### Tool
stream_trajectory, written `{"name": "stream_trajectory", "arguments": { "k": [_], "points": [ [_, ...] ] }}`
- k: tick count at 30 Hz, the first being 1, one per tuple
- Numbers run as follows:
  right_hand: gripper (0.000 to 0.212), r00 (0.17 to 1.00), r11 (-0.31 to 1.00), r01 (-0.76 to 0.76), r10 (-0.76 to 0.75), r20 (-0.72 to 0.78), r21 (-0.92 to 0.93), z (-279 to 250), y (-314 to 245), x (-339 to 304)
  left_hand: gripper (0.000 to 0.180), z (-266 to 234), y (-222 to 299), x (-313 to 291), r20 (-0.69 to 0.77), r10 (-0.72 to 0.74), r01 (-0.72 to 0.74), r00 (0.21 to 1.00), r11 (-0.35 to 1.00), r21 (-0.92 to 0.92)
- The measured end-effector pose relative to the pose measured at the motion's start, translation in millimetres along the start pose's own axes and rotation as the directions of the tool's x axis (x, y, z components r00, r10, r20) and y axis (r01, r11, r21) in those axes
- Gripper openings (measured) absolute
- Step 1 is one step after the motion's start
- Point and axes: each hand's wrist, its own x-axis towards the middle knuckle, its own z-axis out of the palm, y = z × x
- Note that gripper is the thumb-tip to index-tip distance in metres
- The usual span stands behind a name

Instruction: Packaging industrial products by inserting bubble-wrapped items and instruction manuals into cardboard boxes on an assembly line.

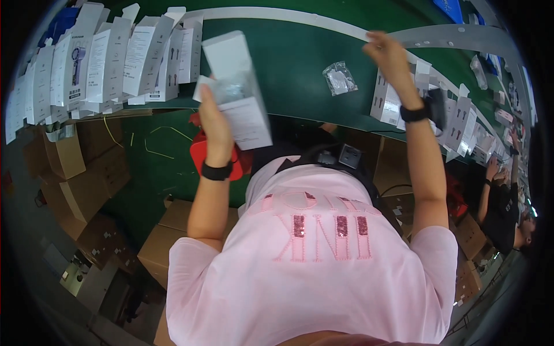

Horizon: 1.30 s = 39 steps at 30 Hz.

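My left hand [217, 128] is closed around an open white cardboard box [248, 124], held tilted at the near edge of the green table [288, 63]. The box's flaps stand up, and crinkled clear plastic [235, 89] shows at its opening. Farther right and forward, my right hand [388, 55] is raised by the white strip along the table's far side, its fingers curled together. Whatever they may hold is too small to make out. Between my hands, a small clear plastic bag [340, 79] with white contents lies on the table.
White boxes [104, 63] stand in a packed row at the left. More white boxes [459, 124] line the right side. Brown cartons [75, 184] sit on the floor at lower left. Another person [502, 202] works at far right. A red object [199, 147] is behind my left wrist.
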Motion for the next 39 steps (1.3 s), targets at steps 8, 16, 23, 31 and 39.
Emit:
{"name": "stream_trajectory", "arguments": {
  "k": [8, 16, 23, 31, 39],
  "points": [
    [0.024, 0.996, 0.983, 0.024, -0.008, 0.089, -0.180, 123.2, 100.1, -27.5, 0.060, 41.6, 14.8, -1.1, 0.198, 0.045, -0.101, 0.979, 0.953, 0.285],
    [0.008, 0.968, 0.893, 0.223, -0.156, -0.197, 0.390, -90.7, -169.7, -70.5, 0.065, 107.4, 31.6, -25.2, 0.488, 0.033, -0.120, 0.872, 0.982, 0.148],
    [0.016, 0.931, 0.932, 0.346, -0.355, -0.079, -0.111, -112.6, -185.5, -79.1, 0.068, 137.5, 46.3, -52.3, 0.732, -0.086, -0.005, 0.676, 0.993, 0.121],
    [0.012, 0.946, 0.959, 0.251, -0.214, 0.241, -0.131, -122.0, -166.1, -101.3, 0.073, 149.6, 42.3, -64.2, 0.768, -0.199, 0.141, 0.608, 0.980, 0.142],
    [0.030, 0.079, 0.992, -0.048, 0.124, 0.989, -0.120, -129.1, -140.3, -69.3, 0.059, 148.4, 8.9, -75.2, 0.824, -0.041, -0.008, 0.565, 0.998, 0.055]
  ]
}}
